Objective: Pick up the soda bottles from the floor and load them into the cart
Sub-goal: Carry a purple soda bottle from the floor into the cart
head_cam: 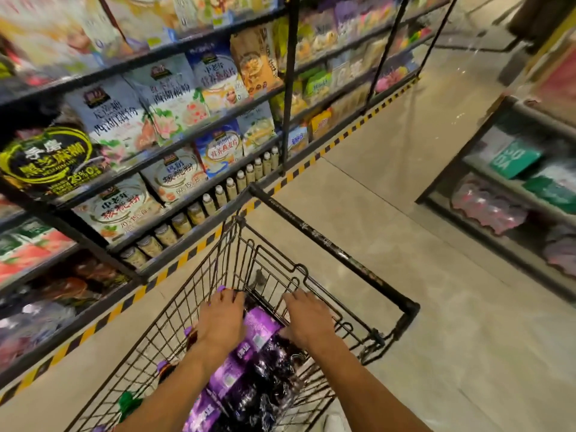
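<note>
Soda bottles (258, 332), glossy, dark, purple-labelled, lie in the wire-mesh cart (324, 242).

Cart (193, 294): black wire basket, black push bar, standing on the tiled floor close beside the shelving. Soda bottles (261, 363): shrink-wrapped pack, dark drink, purple labels and caps, lying lengthwise inside the basket.
</note>
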A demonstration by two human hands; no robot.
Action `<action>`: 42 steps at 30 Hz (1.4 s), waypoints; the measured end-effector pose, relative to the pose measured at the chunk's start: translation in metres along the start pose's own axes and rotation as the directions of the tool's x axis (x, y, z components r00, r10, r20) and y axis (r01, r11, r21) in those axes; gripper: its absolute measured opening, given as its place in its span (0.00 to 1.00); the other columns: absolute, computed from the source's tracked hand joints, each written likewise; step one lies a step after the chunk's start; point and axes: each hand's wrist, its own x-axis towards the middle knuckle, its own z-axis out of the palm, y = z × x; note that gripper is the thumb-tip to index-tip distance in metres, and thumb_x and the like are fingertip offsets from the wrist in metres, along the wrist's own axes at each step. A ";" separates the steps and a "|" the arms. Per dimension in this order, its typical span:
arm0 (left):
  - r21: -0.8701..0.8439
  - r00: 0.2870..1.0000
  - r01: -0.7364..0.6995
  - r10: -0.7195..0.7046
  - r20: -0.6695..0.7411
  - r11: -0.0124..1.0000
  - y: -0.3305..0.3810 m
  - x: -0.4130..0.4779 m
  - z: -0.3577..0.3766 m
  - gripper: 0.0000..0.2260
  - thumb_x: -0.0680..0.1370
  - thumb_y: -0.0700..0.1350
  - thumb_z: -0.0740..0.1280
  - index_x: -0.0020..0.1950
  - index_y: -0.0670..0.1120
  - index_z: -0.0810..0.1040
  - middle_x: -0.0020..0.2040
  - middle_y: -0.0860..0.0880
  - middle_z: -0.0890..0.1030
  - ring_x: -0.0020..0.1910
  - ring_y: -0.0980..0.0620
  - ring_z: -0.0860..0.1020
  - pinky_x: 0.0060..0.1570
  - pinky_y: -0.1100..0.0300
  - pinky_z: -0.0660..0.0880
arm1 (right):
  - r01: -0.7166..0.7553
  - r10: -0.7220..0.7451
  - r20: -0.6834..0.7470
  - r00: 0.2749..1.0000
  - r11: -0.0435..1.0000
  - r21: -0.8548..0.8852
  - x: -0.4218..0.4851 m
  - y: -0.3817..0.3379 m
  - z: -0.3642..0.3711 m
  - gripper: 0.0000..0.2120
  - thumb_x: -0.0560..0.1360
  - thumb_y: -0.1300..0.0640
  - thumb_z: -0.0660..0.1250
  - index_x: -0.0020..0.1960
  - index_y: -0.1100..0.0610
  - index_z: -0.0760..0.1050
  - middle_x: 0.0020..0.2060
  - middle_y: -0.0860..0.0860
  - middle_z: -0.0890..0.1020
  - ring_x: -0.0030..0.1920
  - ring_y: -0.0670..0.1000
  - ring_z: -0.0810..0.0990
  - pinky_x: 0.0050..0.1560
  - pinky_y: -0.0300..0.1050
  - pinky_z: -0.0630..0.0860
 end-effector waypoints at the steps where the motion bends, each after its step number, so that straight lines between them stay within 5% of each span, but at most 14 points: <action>1: -0.008 0.999 -0.017 0.017 -0.030 1.000 0.010 -0.003 -0.008 0.34 0.77 0.55 0.71 0.79 0.51 0.61 0.76 0.47 0.67 0.76 0.45 0.65 0.77 0.42 0.62 | -0.003 0.003 -0.007 1.000 1.000 -0.007 -0.006 0.006 -0.008 0.34 0.75 0.47 0.76 0.76 0.53 0.65 0.72 0.55 0.72 0.74 0.59 0.69 0.75 0.59 0.67; 11: 0.044 0.974 -0.144 0.150 -0.172 0.989 0.122 -0.040 -0.088 0.33 0.75 0.60 0.72 0.76 0.52 0.64 0.73 0.48 0.69 0.71 0.44 0.68 0.69 0.45 0.69 | -0.085 0.093 -0.217 0.972 0.995 0.047 -0.098 0.101 -0.067 0.34 0.75 0.46 0.75 0.76 0.53 0.67 0.70 0.54 0.73 0.68 0.58 0.72 0.66 0.55 0.73; 22: 0.209 0.835 -0.463 0.503 -0.225 0.861 0.343 -0.097 -0.130 0.31 0.75 0.57 0.71 0.75 0.54 0.64 0.70 0.49 0.70 0.68 0.44 0.69 0.65 0.48 0.68 | -0.410 0.445 -0.298 0.844 0.895 0.175 -0.258 0.280 -0.094 0.37 0.74 0.48 0.76 0.77 0.55 0.64 0.71 0.55 0.72 0.69 0.58 0.72 0.67 0.52 0.73; 32: 0.365 0.605 -0.724 0.793 -0.071 0.585 0.557 -0.141 -0.120 0.33 0.76 0.56 0.73 0.77 0.52 0.63 0.74 0.47 0.69 0.71 0.44 0.69 0.70 0.47 0.67 | -0.727 0.828 -0.229 0.512 0.559 0.398 -0.441 0.408 -0.068 0.36 0.73 0.41 0.78 0.74 0.54 0.68 0.68 0.55 0.75 0.67 0.58 0.75 0.66 0.54 0.75; 42: 0.472 0.247 -0.864 0.965 0.089 0.178 0.744 -0.180 -0.101 0.31 0.75 0.53 0.75 0.75 0.49 0.68 0.71 0.47 0.73 0.68 0.45 0.72 0.69 0.50 0.70 | -0.854 0.995 -0.018 0.101 0.096 0.511 -0.577 0.472 -0.015 0.37 0.74 0.39 0.76 0.74 0.56 0.67 0.69 0.55 0.76 0.69 0.58 0.76 0.67 0.53 0.75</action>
